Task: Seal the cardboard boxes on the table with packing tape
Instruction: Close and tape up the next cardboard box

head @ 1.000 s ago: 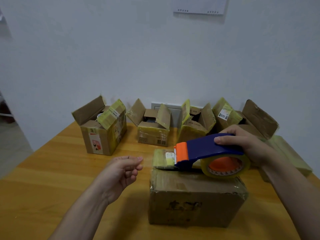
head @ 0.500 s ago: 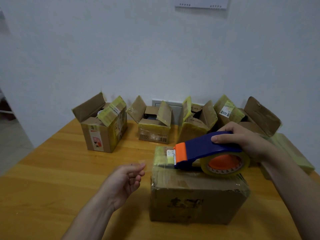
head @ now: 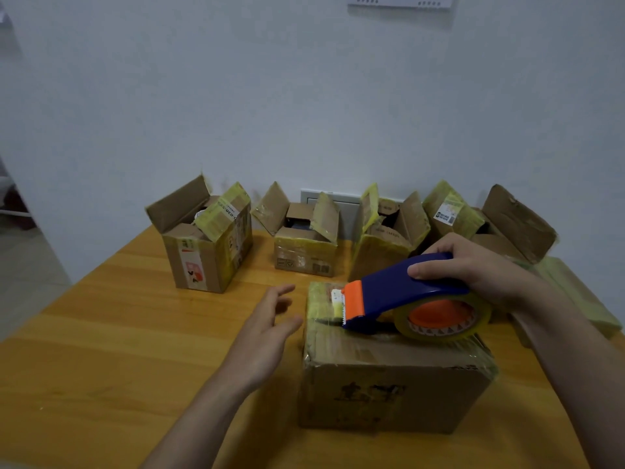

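A closed cardboard box (head: 392, 384) stands in front of me on the wooden table (head: 101, 350), its flaps down and its top covered with yellowish tape. My right hand (head: 473, 265) grips a blue and orange tape dispenser (head: 399, 296) with a roll of clear tape (head: 443, 319), resting on the box top with its cutter pointing left. My left hand (head: 270, 326) hovers just left of the box with fingers spread, holding nothing.
Several open boxes with raised flaps line the back of the table against the white wall: one at the left (head: 203, 242), one in the middle (head: 304, 242), others at the right (head: 389, 238). A flat taped package (head: 571, 292) lies at the right edge.
My left hand has opened its fingers and moved right, close to the box's left side. The dispenser has stayed on the box top, shifting only slightly.
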### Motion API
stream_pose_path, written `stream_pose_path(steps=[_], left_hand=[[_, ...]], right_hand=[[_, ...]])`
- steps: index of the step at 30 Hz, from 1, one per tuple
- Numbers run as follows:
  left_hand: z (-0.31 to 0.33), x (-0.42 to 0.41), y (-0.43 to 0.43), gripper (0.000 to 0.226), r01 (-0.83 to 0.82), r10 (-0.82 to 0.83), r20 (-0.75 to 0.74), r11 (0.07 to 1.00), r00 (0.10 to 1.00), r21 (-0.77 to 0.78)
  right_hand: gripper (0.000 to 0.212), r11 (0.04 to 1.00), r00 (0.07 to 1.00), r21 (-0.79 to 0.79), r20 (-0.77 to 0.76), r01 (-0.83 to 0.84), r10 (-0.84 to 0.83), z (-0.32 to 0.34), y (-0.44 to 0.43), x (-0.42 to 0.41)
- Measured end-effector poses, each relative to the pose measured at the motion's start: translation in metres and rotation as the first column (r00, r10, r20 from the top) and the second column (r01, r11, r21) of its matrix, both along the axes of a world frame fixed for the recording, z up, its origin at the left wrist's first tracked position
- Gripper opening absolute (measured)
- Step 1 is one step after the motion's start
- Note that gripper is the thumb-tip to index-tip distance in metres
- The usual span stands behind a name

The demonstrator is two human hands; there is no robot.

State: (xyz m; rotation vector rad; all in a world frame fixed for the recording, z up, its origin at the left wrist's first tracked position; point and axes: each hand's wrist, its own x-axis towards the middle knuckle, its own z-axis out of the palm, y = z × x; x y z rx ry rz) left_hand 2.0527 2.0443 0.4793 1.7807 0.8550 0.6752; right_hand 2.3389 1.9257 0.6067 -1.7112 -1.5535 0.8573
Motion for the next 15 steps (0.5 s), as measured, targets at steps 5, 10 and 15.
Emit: stream_pose_path(steps=[5, 10, 15], left_hand=[[-0.01, 0.026, -0.017, 0.099, 0.345, -0.314, 0.329, 0.937, 0.891, -0.042], [-0.013, 0.026, -0.005, 0.09, 0.374, -0.363, 0.306, 0.927, 0.88, 0.023], [-0.015, 0.02, 0.011, 0.085, 0.329, -0.346, 0.248, 0.938, 0.905, 0.105]], right_hand=[[0.051, 1.0, 1.0, 0.002, -0.007, 0.015, -0.015, 0.0, 0.0, -0.001], [0.055, 0.999, 0.999, 0.029, -0.031, 0.032, -0.031, -0.001, 0.003, -0.002], [0.046, 0.998, 0.997, 0.053, -0.065, 0.034, -0.031, -0.003, 0.016, -0.015]])
